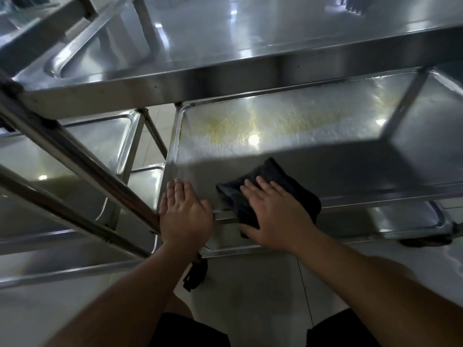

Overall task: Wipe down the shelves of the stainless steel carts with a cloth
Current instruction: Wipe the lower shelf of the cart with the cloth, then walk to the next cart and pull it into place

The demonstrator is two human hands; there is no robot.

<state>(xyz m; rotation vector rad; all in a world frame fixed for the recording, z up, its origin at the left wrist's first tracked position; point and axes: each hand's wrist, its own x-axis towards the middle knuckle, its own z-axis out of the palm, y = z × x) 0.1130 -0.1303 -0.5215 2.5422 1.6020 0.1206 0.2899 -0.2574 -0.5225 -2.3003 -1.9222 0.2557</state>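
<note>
A stainless steel cart fills the view, and its middle shelf (300, 136) carries yellowish smears across the far half. A dark folded cloth (273, 176) lies on the near edge of that shelf. My right hand (273, 214) presses flat on the cloth with straight fingers. My left hand (184, 214) rests flat on the shelf's near left corner, fingers straight, beside the cart's upright post. The top shelf (250, 46) overhangs above, and a lower shelf (406, 216) shows below at the right.
A second steel cart (75, 151) stands close on the left, its slanted handle bars (82, 166) crossing beside my left hand. A black caster (195, 274) sits under the near corner. The pale tiled floor (250, 296) lies below.
</note>
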